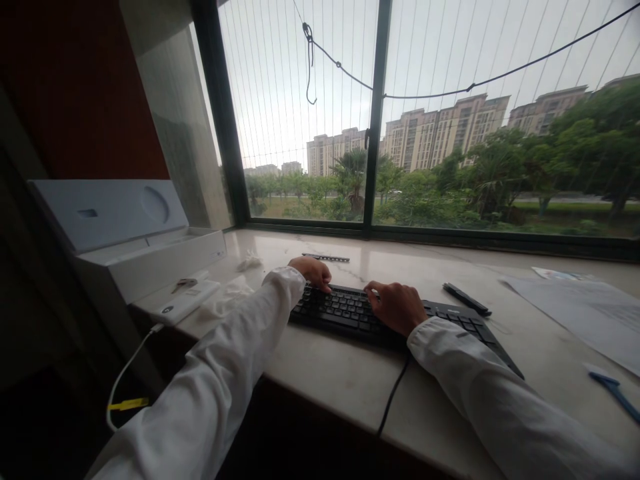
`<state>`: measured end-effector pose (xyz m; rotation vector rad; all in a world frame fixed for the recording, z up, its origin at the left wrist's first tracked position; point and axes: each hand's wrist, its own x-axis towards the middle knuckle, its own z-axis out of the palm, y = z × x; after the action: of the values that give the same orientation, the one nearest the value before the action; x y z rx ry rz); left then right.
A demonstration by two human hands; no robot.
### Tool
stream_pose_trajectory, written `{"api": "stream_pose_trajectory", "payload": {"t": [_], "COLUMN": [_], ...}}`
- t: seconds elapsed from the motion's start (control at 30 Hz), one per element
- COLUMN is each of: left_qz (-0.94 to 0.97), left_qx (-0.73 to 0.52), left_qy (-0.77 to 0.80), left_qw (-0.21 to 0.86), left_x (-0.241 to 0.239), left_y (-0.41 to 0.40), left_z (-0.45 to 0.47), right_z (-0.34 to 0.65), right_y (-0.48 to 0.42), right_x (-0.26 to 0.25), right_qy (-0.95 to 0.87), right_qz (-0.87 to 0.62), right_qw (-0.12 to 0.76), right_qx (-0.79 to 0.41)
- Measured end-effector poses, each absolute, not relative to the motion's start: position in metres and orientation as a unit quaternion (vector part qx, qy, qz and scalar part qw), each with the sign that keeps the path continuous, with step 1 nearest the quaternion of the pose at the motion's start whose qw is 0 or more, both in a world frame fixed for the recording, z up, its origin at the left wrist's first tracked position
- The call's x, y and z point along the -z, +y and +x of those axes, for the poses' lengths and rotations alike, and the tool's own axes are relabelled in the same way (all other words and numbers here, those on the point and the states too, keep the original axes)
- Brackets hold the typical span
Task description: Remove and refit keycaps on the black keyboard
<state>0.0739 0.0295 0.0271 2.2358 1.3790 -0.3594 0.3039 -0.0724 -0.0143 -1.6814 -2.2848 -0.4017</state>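
Note:
A black keyboard (345,308) lies slanted on the pale marbled sill, its cable running off the front edge. Over its far left keys, my left hand (313,272) has its fingers curled and pointing down; whatever is between the fingertips is hidden. My right hand (397,305) lies across the middle of the keyboard, fingers bent, with the fingertips and thumb at the far rows and edge. Just beyond my left hand is a thin black strip with light dots (330,258). A slim black object (467,299) rests behind the keyboard's right end.
An open white box (160,260) stands at the left. Before it lies a white device (185,301) with a plugged cable and a small metal item on top. Crumpled tissue (227,300) is beside it. Printed papers (575,310) and a blue-handled tool (615,393) lie right.

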Motion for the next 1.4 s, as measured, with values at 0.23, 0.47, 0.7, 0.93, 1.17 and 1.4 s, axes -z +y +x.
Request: {"api": "stream_pose_trajectory", "payload": {"t": [0.23,0.47,0.7,0.93,1.17,1.4], "left_qz": [0.817,0.841,0.849,0.831,0.821,0.784], "left_qx": [0.121,0.108,0.08,0.058,0.045,-0.133], "left_qy": [0.505,0.47,0.474,0.508,0.517,0.595], "left_qw": [0.25,0.247,0.219,0.217,0.238,0.116], "left_x": [-0.029,-0.027,-0.018,-0.008,-0.01,-0.02], "left_y": [0.029,0.03,0.031,0.033,0.031,0.047], "left_z": [0.074,0.068,0.063,0.058,0.056,0.039], "right_z": [0.303,0.303,0.304,0.303,0.304,0.307], "right_y": [-0.076,-0.077,-0.077,-0.078,-0.08,-0.08], "right_x": [0.011,0.009,0.01,0.007,0.007,0.004], "right_qy": [-0.795,-0.797,-0.795,-0.801,-0.802,-0.797], "right_qz": [-0.579,-0.58,-0.58,-0.572,-0.572,-0.574], "right_qw": [0.129,0.118,0.129,0.127,0.122,0.128], "right_qx": [0.129,0.118,0.122,0.123,0.123,0.136]}}
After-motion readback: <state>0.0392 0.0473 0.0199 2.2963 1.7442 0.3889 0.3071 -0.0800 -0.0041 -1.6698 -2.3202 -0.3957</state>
